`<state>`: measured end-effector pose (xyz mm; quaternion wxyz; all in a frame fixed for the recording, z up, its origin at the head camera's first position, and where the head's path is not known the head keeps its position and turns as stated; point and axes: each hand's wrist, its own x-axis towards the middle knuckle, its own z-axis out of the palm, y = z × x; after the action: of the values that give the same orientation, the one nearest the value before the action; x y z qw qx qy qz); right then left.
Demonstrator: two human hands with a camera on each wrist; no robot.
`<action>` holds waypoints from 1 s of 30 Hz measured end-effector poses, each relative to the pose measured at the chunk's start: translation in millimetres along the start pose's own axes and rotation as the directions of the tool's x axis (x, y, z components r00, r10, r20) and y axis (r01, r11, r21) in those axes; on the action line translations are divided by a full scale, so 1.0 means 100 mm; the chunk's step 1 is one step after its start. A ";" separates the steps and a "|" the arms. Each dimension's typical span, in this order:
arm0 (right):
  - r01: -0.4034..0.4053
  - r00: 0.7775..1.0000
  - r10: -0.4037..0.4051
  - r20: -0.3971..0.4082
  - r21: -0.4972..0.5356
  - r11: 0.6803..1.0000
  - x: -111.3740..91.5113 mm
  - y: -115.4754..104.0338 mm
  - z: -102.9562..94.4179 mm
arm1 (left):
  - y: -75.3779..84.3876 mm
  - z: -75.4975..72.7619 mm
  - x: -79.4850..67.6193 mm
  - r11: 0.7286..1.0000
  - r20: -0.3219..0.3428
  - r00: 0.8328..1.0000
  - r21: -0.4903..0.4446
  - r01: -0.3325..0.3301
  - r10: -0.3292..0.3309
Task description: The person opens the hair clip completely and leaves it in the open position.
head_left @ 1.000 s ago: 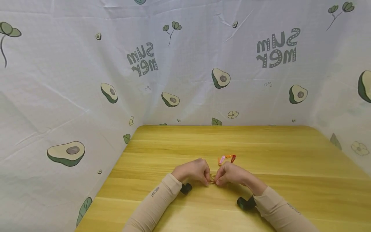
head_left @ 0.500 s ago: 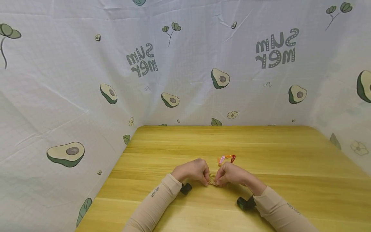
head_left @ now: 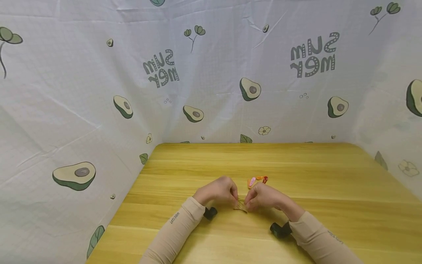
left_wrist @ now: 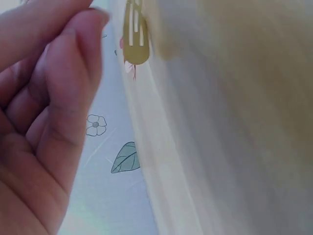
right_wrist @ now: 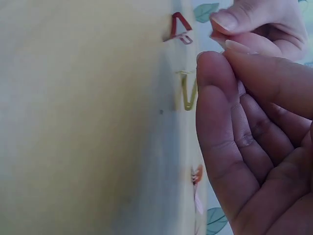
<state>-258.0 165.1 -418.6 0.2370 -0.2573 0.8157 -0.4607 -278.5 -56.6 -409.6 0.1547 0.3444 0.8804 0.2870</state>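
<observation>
Snap hair clips lie between my two hands on the wooden table. In the head view my left hand point(head_left: 224, 191) bends over their left side, its fingertips just above a thin brownish clip point(head_left: 240, 210). From the right my right hand point(head_left: 261, 198) reaches in, fingertips close to that clip's other end. A yellow hair clip point(left_wrist: 136, 39) shows in the left wrist view. In the right wrist view another yellow clip point(right_wrist: 188, 93) and a dark red clip point(right_wrist: 180, 24) appear beside the fingers. Thumb and forefinger meet on the right hand; whether either hand pinches a clip is hidden.
Beyond the right hand lie a pink clip point(head_left: 252, 181), a red clip point(head_left: 265, 179) and orange clips point(head_left: 259, 178). Dark wrist-camera parts point(head_left: 280, 231) sit under the sleeves. A white patterned curtain point(head_left: 211, 73) surrounds the wooden table point(head_left: 204, 168).
My left hand has risen slightly and shifted a little left. More of the thin clip beneath the fingertips now shows, lying at a slant. The right hand stays nearly still.
</observation>
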 end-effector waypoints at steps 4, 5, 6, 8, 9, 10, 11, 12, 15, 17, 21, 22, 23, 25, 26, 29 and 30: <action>0.019 0.999 -0.020 -0.035 -0.040 0.999 0.00 -0.02 -0.05 | 0.00 -0.05 0.04 0.998 -0.056 0.998 -0.058 -0.007 0.004; 0.019 0.999 -0.021 -0.044 -0.046 0.999 0.00 -0.02 -0.06 | 0.00 -0.06 0.05 0.998 -0.073 0.997 -0.069 -0.001 -0.004; 0.018 0.998 -0.020 -0.052 -0.047 0.999 0.00 -0.03 -0.08 | 0.00 -0.07 0.07 0.997 -0.094 0.995 -0.079 0.007 -0.015; 0.005 0.998 -0.008 -0.068 -0.041 0.999 0.00 -0.05 -0.11 | -0.01 -0.07 0.11 0.992 -0.140 0.988 -0.118 0.042 -0.059; 0.000 0.997 -0.003 -0.074 -0.037 0.999 0.00 -0.06 -0.13 | -0.01 -0.08 0.12 0.988 -0.162 0.983 -0.141 0.058 -0.081; -0.003 0.997 0.001 -0.080 -0.029 1.000 -0.01 -0.07 -0.15 | -0.02 -0.09 0.14 0.984 -0.183 0.978 -0.165 0.070 -0.100; -0.009 0.996 0.008 -0.084 -0.013 1.000 -0.01 -0.08 -0.17 | -0.02 -0.10 0.16 0.980 -0.202 0.973 -0.183 0.078 -0.115; -0.014 0.996 0.014 -0.089 0.001 1.000 -0.01 -0.09 -0.19 | -0.02 -0.11 0.18 0.975 -0.218 0.968 -0.205 0.083 -0.128; -0.017 0.996 0.020 -0.085 0.035 0.999 -0.02 -0.10 -0.28 | 0.00 -0.16 0.23 0.967 -0.243 0.960 -0.242 0.081 -0.142; -0.016 0.997 0.020 -0.078 0.054 0.998 -0.02 -0.10 -0.35 | 0.01 -0.19 0.27 0.968 -0.246 0.959 -0.236 0.083 -0.142; -0.009 0.997 0.013 -0.072 0.056 0.998 -0.02 -0.08 -0.51 | 0.04 -0.24 0.38 0.974 -0.236 0.962 -0.210 0.085 -0.134; -0.011 0.997 0.015 -0.077 0.059 0.998 -0.02 -0.08 -0.55 | 0.04 -0.25 0.41 0.976 -0.231 0.964 -0.202 0.085 -0.132; -0.014 0.996 0.019 -0.084 0.059 0.998 -0.03 -0.07 -0.58 | 0.05 -0.26 0.44 0.977 -0.227 0.965 -0.195 0.088 -0.132; -0.022 0.995 0.027 -0.095 0.052 0.998 -0.04 -0.06 -0.65 | 0.06 -0.27 0.51 0.978 -0.219 0.966 -0.188 0.095 -0.136; -0.026 0.994 0.031 -0.102 0.050 0.998 -0.04 -0.05 -0.68 | 0.06 -0.27 0.55 0.978 -0.215 0.967 -0.183 0.099 -0.138; -0.043 0.993 0.048 -0.113 0.045 0.998 -0.04 -0.01 -0.76 | 0.07 -0.28 0.66 0.980 -0.211 0.966 -0.165 0.113 -0.147; -0.047 0.992 0.051 -0.114 0.042 0.998 -0.04 0.01 -0.78 | 0.07 -0.28 0.69 0.980 -0.209 0.967 -0.160 0.115 -0.148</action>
<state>-303.3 217.1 -382.4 0.2057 -0.2055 0.8249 -0.4848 -337.1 -15.7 -387.9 0.0999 0.2389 0.8896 0.3763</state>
